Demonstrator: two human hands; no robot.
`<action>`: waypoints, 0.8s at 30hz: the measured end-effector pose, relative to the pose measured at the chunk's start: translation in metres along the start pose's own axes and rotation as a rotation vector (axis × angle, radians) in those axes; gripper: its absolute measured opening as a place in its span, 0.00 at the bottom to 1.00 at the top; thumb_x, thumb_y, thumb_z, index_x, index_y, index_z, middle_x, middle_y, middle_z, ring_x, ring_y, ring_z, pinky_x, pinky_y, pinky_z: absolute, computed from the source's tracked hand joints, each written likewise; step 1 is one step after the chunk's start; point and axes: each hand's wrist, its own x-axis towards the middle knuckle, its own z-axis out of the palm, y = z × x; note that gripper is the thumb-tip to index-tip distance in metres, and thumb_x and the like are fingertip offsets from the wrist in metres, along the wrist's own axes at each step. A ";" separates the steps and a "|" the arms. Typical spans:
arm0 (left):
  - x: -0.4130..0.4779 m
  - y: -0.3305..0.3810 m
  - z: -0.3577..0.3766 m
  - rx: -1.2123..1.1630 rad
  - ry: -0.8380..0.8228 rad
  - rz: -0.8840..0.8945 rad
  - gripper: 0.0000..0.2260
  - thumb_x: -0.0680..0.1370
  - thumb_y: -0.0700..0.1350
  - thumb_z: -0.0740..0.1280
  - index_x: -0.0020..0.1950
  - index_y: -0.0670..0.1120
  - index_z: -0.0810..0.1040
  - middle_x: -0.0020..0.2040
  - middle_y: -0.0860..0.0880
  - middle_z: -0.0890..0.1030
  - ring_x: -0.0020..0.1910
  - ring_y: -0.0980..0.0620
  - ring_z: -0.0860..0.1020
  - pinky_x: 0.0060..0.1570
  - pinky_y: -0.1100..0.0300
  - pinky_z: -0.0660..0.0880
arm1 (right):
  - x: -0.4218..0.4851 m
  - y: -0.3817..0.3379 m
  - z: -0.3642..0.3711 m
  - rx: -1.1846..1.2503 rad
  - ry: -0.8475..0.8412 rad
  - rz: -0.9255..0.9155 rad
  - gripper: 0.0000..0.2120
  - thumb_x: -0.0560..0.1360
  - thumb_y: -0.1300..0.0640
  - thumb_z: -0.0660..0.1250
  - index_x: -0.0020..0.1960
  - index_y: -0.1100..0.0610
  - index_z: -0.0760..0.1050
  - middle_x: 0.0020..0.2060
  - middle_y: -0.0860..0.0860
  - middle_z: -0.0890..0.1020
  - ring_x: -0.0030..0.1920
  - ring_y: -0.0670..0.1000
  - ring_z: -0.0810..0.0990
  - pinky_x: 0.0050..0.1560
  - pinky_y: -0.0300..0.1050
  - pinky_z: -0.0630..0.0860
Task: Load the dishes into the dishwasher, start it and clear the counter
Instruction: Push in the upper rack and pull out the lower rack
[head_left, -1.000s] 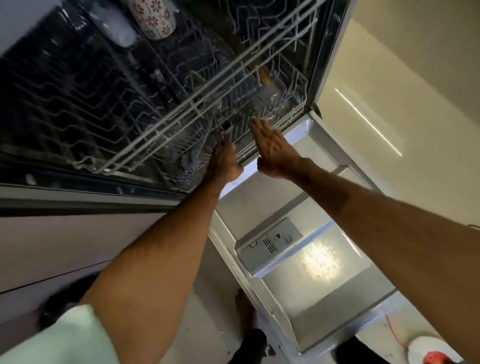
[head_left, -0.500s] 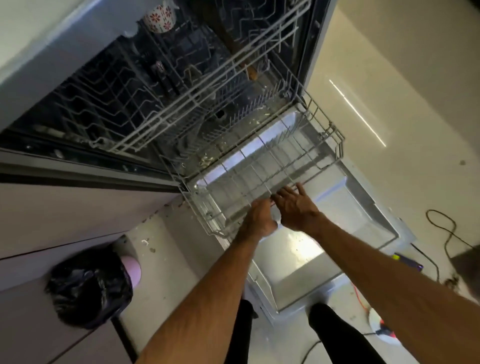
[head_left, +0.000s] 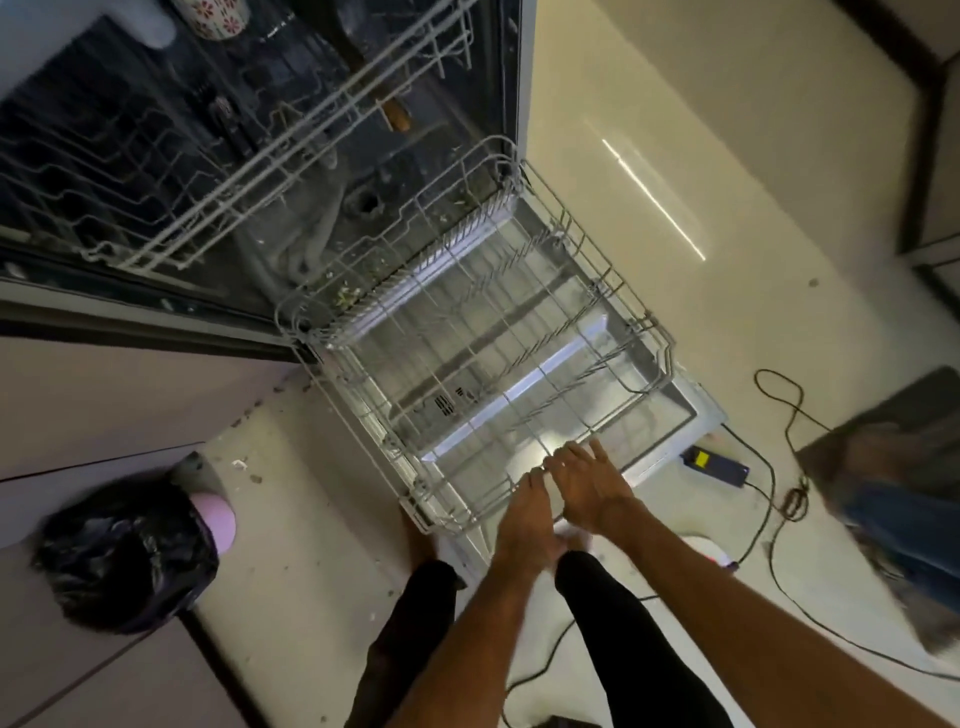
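Left hand (head_left: 525, 519) curls its fingers over the front rim of the lower rack (head_left: 467, 332); right hand (head_left: 589, 483) rests beside it, fingers spread; the rack sits over the open dishwasher door (head_left: 670, 441).

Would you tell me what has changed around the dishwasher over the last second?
The lower rack has been drawn out over the open door, toward the person, with left hand and right hand at its front rim. The upper rack and floral mug stayed in place.
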 end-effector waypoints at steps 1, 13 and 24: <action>0.001 0.000 -0.004 0.005 0.000 -0.017 0.37 0.75 0.43 0.74 0.79 0.41 0.59 0.75 0.45 0.66 0.75 0.46 0.66 0.72 0.57 0.64 | 0.004 -0.002 -0.004 -0.015 -0.007 0.007 0.31 0.78 0.51 0.67 0.77 0.55 0.61 0.75 0.54 0.67 0.77 0.56 0.61 0.79 0.60 0.48; -0.120 0.008 -0.069 -0.046 0.060 -0.088 0.25 0.78 0.37 0.67 0.75 0.43 0.68 0.72 0.43 0.72 0.71 0.44 0.70 0.69 0.55 0.68 | -0.082 -0.046 -0.030 0.306 0.103 0.054 0.27 0.74 0.60 0.65 0.72 0.64 0.69 0.70 0.63 0.71 0.70 0.65 0.73 0.63 0.60 0.76; -0.355 -0.092 -0.174 -0.320 0.420 -0.141 0.27 0.70 0.45 0.55 0.66 0.40 0.76 0.67 0.41 0.75 0.68 0.44 0.73 0.67 0.61 0.68 | -0.157 -0.220 -0.215 0.536 0.180 -0.093 0.18 0.75 0.61 0.63 0.63 0.62 0.79 0.60 0.60 0.82 0.62 0.60 0.79 0.64 0.52 0.74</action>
